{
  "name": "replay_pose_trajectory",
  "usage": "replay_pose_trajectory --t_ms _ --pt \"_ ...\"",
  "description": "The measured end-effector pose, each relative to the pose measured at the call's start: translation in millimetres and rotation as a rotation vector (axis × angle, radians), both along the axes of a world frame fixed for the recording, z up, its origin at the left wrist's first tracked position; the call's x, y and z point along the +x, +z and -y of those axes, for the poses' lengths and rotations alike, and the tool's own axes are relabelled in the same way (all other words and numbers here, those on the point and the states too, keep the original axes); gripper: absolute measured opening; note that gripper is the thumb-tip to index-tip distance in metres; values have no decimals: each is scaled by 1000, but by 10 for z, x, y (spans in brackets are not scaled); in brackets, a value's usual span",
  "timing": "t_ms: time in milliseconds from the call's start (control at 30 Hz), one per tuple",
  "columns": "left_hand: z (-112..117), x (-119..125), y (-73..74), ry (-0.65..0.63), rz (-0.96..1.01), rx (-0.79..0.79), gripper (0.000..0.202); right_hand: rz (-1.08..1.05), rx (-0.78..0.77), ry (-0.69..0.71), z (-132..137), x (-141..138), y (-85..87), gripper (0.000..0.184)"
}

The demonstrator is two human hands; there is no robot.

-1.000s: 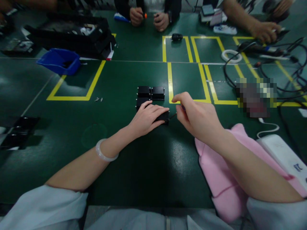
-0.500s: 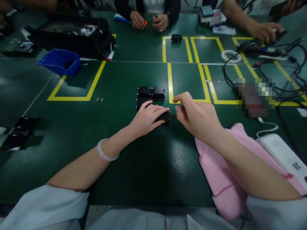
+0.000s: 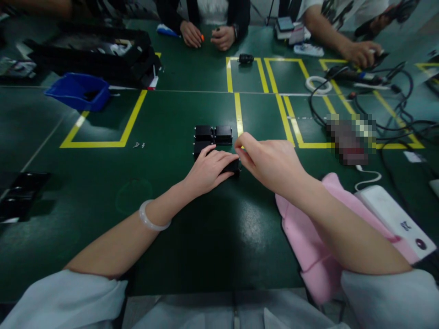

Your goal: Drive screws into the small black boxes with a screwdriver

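The black rectangular block (image 3: 233,167) on the green desk (image 3: 206,256) is held between parted thumb and fingers of the left hand (image 3: 208,168), its right end just beside the bent, bunched fingers of the right hand (image 3: 274,160), whose hold I cannot tell.

The left hand (image 3: 212,165) lies palm down, fingers reaching forward, underside hidden. Just to its right, the right hand (image 3: 274,160) curls inward, thumb and index finger drawn close. The left forearm (image 3: 126,240) and right forearm (image 3: 346,224) slant inward behind them.
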State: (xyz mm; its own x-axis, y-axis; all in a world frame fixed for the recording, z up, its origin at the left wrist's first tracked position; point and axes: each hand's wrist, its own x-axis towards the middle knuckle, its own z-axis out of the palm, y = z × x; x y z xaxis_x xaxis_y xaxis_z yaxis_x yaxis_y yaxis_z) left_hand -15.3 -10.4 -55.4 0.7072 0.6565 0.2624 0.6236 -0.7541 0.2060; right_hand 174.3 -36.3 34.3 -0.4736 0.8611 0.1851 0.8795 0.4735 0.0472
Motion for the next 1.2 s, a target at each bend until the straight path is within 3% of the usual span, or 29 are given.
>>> replay_pose_trajectory --t_ms 300,500,800,967,1200 --pt "-1 -3 -19 -3 7 0 39 -83 24 15 12 -49 -27 32" --pt "1 1 -13 -2 -6 26 40 -30 22 -16 -3 -29 -15 39" --pt "6 3 -10 -7 -16 21 42 -110 6 16 5 32 -47 32" --pt "-1 -3 -12 -11 -23 35 41 -46 -24 -5 10 47 6 41" --pt "2 5 19 -13 -6 -11 41 -85 -54 9 17 114 35 31"
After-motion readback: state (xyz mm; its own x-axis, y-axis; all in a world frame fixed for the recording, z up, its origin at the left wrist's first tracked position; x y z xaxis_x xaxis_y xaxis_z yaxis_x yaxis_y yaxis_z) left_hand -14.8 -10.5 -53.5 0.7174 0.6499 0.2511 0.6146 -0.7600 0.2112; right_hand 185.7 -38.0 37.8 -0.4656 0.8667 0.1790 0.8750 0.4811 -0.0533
